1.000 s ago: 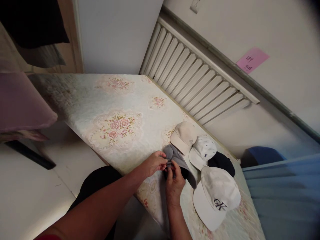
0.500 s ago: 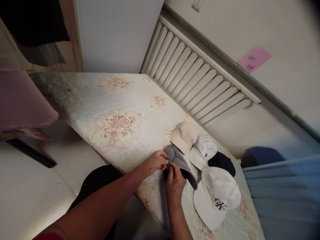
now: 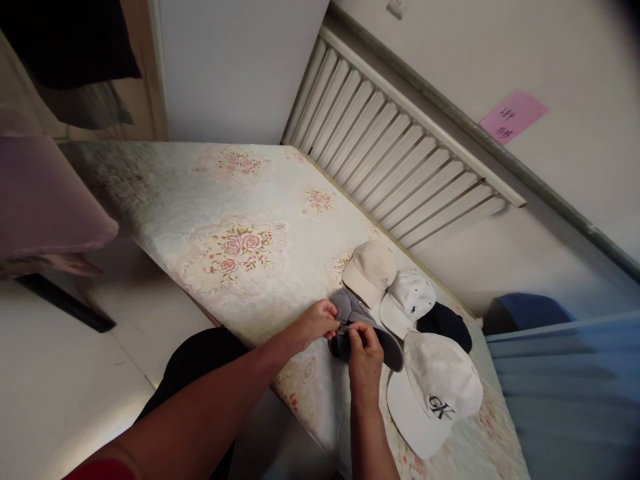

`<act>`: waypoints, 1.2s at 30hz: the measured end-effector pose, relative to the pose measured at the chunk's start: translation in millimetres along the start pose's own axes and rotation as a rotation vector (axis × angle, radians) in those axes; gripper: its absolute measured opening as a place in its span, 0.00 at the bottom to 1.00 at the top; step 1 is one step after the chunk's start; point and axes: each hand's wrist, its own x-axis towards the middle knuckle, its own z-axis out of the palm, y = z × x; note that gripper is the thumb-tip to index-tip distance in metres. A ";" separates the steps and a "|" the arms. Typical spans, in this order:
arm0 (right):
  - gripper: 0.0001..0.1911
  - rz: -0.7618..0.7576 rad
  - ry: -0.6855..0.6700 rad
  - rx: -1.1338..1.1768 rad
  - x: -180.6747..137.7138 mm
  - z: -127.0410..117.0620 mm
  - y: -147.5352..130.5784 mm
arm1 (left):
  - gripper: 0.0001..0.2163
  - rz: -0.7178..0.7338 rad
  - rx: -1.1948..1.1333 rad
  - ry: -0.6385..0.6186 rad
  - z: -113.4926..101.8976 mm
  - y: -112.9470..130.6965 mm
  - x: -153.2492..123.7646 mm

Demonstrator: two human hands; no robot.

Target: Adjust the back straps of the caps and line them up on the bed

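A grey baseball cap (image 3: pixel 346 305) lies tilted near the table's front edge, its dark inside partly showing and its brim pointing to the right. My left hand (image 3: pixel 316 324) pinches the cap's back strap around a small fastening. On the other side of the fastening, my right hand (image 3: pixel 366 352) grips the strap between thumb and fingers. Just beyond the grey cap sit a beige cap (image 3: pixel 371 268) and a white cap (image 3: pixel 416 295) with small dark marks. A black cap (image 3: pixel 449 327) is partly hidden behind a larger white cap (image 3: pixel 445 373) with black letters.
A flowered cloth (image 3: pixel 280 200) covers the table. Along its far right side runs a white radiator (image 3: pixel 385 133), with a pink note (image 3: pixel 515 117) above. Blue fabric (image 3: pixel 565 387) hangs at the right. To the left are a pink-covered seat (image 3: pixel 50 193) and tiled floor.
My right hand has moved a little to the right and up, away from my left hand. The strap between them shows more, and the grey cap's brim has shifted right.
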 end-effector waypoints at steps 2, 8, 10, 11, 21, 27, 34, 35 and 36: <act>0.07 0.062 -0.009 0.074 -0.4 -2.6 -3.5 | 0.13 0.002 0.005 -0.001 0.5 -0.8 0.7; 0.07 0.151 0.006 0.286 -9.0 -4.4 -9.4 | 0.12 0.010 0.006 -0.014 1.6 -1.7 -1.1; 0.07 0.169 0.034 0.306 -11.3 -3.6 -8.1 | 0.12 0.008 0.001 -0.019 2.8 -2.3 -2.0; 0.07 0.176 0.050 0.313 -12.0 -3.1 -6.9 | 0.12 0.006 -0.002 -0.021 3.6 -2.8 -2.3; 0.11 0.229 0.217 0.262 -17.6 5.6 -0.5 | 0.12 0.059 -0.028 0.007 8.1 -7.9 -2.5; 0.10 0.248 0.224 0.247 -19.6 6.8 1.9 | 0.12 0.101 -0.021 0.027 9.1 -10.5 -2.0; 0.11 0.229 0.195 0.237 -18.7 6.9 4.5 | 0.11 0.152 -0.034 0.012 10.4 -15.2 -2.4; 0.11 0.221 0.197 0.235 -18.7 7.0 4.7 | 0.11 0.150 -0.042 0.011 11.0 -14.9 -3.2; 0.11 0.214 0.198 0.235 -18.7 7.2 4.9 | 0.11 0.145 -0.053 0.012 11.7 -14.1 -4.2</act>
